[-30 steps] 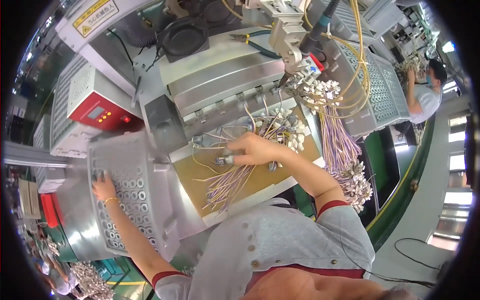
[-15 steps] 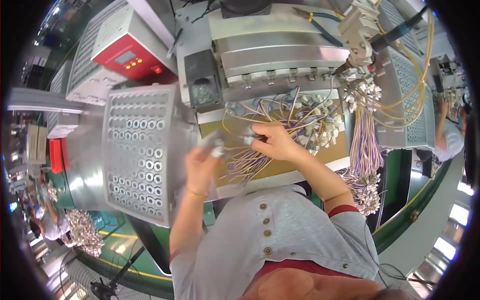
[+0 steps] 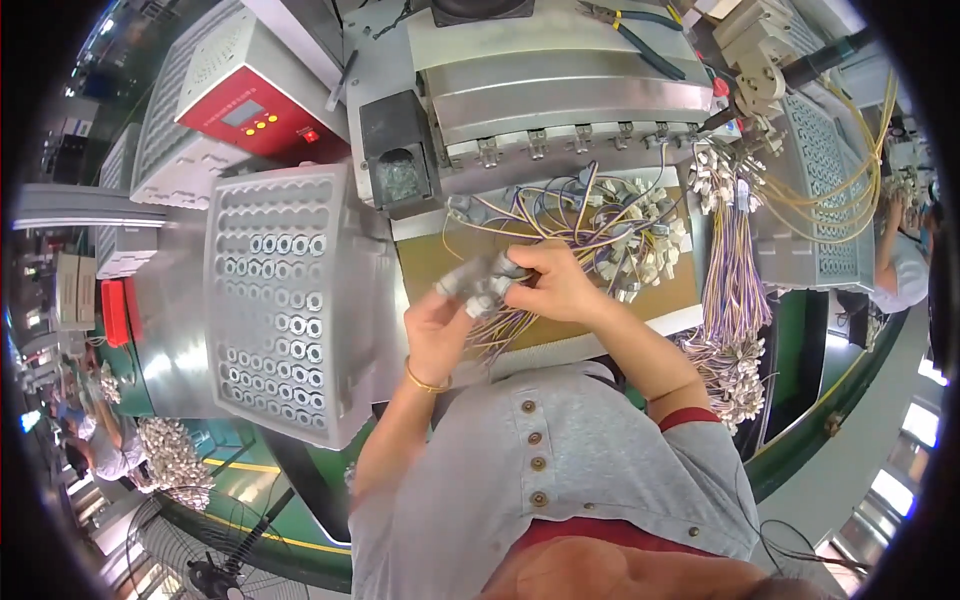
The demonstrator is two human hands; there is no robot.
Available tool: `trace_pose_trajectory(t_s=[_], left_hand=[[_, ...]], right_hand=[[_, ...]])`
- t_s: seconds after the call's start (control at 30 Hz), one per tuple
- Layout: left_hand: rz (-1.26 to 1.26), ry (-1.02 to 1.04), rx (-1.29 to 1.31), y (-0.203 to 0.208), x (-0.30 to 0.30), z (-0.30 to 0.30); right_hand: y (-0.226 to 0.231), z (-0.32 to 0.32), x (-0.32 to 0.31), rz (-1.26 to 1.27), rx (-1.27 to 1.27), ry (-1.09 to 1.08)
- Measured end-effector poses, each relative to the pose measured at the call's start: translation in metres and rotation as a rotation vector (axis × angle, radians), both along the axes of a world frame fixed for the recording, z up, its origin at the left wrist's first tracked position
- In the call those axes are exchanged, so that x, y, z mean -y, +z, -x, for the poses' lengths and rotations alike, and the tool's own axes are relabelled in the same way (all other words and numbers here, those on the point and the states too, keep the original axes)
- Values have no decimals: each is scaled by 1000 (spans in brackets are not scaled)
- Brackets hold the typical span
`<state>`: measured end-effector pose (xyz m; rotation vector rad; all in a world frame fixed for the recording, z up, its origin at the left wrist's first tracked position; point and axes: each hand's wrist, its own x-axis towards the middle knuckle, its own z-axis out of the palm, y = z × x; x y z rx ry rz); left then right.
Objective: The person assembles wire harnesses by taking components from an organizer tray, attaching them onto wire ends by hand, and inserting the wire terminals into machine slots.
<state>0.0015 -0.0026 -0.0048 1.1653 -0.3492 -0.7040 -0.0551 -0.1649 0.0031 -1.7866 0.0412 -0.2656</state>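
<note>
Closely, the person's two hands meet near the middle of the frame, with a small pale piece between their fingertips. It sits to the left of the right hand and up and to the right of the left hand; the right thumb touches it. The right fingers are bent in a narrow pinch around it. The left fingers are bent too, but they are blurry, so one cannot tell if they grip it, or which way its long side runs. Just below, thin purple and white wires slant down to the left. A messy pile of white plugs crowds the upper right side of the right hand. Left of the left hand, on the desk, stands a pale tray with rows of grey rings. A black box stands above the hands, and pliers lie near the top.
</note>
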Motion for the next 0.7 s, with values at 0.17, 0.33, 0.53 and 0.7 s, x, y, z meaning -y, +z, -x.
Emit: trace_pose_trajectory(t_s=[0.17, 0.33, 0.53, 0.7], left_hand=[[-22, -11, 145, 1, 2, -4], [1, 42, -195, -5, 7, -7], [226, 13, -408, 1, 12, -11], [230, -139, -325, -13, 18, -7]], right_hand=[[12, 1, 0, -7, -95, 112], [0, 2, -9, -267, -384, 42], [0, 0, -7, -27, -202, -3], [10, -6, -5, -307, -242, -93]])
